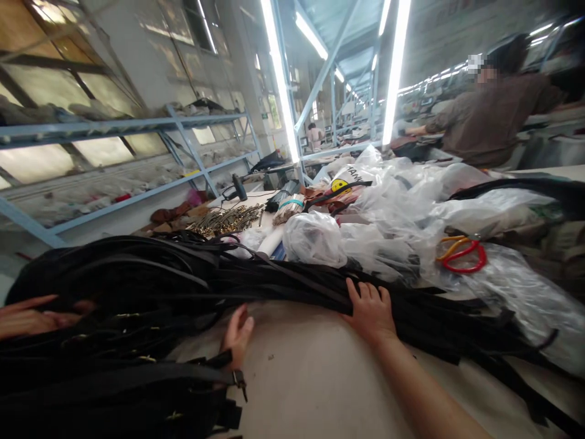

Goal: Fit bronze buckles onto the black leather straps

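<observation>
A long bundle of black straps (283, 281) runs across the table from left to right. My right hand (372, 311) lies on its near edge, palm down, fingers spread. Nearer the middle, my left hand (238, 335) is raised just beside the bundle, its thumb and fingers apart with nothing seen between them. Black straps cover part of the left wrist and hide the forearm. More black straps with small gold-coloured metal parts (146, 358) are heaped at the lower left.
Another person's hands (39, 318) reach in at the left edge. Beyond the bundle are clear plastic bags (315, 239), red-and-orange-handled scissors (464, 255) and piled metal-ended pieces (228, 219). Blue shelving (183, 125) stands left; a person (487, 122) works at the back right.
</observation>
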A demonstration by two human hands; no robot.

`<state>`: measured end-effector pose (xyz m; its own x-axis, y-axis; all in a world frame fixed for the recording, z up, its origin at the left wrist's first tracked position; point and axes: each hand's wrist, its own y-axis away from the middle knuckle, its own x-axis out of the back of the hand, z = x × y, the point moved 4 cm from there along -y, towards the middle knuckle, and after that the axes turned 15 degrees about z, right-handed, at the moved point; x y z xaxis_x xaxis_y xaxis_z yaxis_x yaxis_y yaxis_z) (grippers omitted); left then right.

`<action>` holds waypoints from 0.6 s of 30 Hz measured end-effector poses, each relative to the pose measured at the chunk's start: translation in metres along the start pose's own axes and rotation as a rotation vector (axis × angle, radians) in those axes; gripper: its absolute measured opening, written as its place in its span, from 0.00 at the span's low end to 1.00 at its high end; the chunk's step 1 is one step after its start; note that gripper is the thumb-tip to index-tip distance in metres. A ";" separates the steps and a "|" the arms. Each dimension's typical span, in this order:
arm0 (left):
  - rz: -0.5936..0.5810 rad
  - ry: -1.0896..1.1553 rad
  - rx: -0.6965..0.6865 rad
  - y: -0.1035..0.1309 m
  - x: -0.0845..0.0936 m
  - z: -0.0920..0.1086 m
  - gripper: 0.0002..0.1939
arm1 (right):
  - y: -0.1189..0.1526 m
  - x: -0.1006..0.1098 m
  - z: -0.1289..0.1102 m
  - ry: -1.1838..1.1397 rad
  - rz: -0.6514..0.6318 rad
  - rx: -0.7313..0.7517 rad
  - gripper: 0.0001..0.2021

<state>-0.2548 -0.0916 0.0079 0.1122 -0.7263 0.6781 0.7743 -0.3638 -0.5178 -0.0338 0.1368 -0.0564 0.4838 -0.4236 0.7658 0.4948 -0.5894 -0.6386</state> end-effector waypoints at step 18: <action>0.087 -0.175 -0.839 -0.066 -0.071 0.022 0.25 | 0.005 -0.010 -0.004 0.098 0.068 0.080 0.31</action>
<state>-0.3005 -0.0032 0.0049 0.2979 -0.6961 0.6532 0.0502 -0.6720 -0.7389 -0.0389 0.1356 -0.0665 0.4473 -0.5280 0.7219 0.5214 -0.5018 -0.6902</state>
